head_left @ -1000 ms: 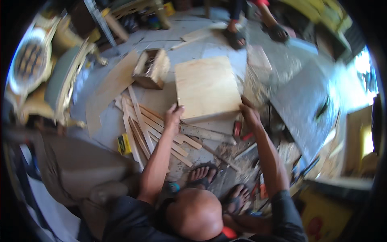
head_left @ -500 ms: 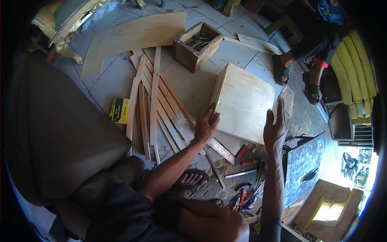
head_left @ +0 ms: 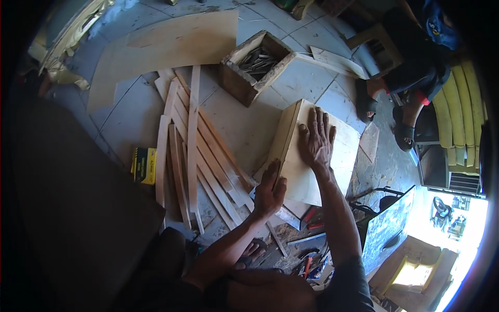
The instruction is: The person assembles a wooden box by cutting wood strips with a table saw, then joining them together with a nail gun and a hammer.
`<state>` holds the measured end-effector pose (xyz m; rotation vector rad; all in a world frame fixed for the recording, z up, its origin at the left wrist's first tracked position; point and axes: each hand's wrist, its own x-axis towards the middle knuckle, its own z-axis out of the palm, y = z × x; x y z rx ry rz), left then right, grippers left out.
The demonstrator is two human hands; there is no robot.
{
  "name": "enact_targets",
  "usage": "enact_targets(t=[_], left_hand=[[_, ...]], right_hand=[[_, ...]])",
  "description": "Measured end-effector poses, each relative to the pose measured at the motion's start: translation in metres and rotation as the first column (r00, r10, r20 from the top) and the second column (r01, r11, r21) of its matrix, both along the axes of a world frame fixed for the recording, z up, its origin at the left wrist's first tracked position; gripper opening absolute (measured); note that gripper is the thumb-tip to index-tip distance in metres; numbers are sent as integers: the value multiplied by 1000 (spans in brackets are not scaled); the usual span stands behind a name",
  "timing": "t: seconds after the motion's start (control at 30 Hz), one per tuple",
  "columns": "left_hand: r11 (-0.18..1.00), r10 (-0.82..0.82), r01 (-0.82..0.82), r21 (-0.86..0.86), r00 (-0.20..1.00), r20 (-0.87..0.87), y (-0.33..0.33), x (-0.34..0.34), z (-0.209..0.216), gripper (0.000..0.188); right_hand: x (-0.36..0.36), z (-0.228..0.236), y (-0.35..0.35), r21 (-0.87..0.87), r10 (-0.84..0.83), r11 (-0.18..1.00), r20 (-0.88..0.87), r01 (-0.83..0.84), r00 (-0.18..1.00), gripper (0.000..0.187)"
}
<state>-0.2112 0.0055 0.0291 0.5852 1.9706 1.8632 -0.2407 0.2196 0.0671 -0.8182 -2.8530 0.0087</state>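
Pale tiled floor (head_left: 112,138) runs under everything here, turning dark and littered near the person's feet. Far over on the right, a seated person (head_left: 410,62) has both sandalled feet planted beyond the work. A broad plywood sheet (head_left: 182,39) lies flat at the far left, its right edge near the open crate. Over on the right leans a dark-framed panel (head_left: 387,229) with a glossy face, well apart from the crate.

The pale wooden box (head_left: 338,151) sits on the floor in the middle, right of the strips and directly before the person, skewed so its left wall shows. Off its far edge a band of tile stretches toward the seated person's feet; off its far left corner a narrower gap parts it from the open crate (head_left: 254,67). Long wood strips (head_left: 192,140) fan out to the left, their near ends crowding up to the box's near left corner, so the tightest room is on that side.

The right hand (head_left: 317,148) lies on the box top, fingers straight and slightly spread, holding nothing. The left hand (head_left: 270,192) is at the lower left edge, fingers straight and close together, thumb apart; whether they grip the wall I cannot tell.

A yellow and black carton (head_left: 144,165) stands just beside the leftmost strip. A red-handled tool (head_left: 310,214) lies just off the box's near edge. Smallest are the thin metal pieces (head_left: 258,62) heaped inside the crate.
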Motion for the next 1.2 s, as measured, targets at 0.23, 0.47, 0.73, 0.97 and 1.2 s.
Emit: enact_targets(t=[0.23,0.47,0.73,0.97,1.2], left_hand=[[1000,-18,18,13,1000,-9,0,4,-5,55],[1000,-20,19,23,999,34,0,6,-4,60],[999,50,-50,6,998,-30,11,13,-8,58],[999,-7,11,-37,994,111,8,16,-18,59],[986,115,-121,-119,992,-58,11,16,-16,52]], right_hand=[[-53,21,43,-200,-91,978,-131,64,987,33],[-51,18,49,-230,-91,972,-163,52,982,39],[-36,14,62,-221,-23,975,-231,-29,973,37],[84,15,111,-94,-348,937,-153,337,925,52],[198,-2,22,-556,-772,469,120,686,624,81]])
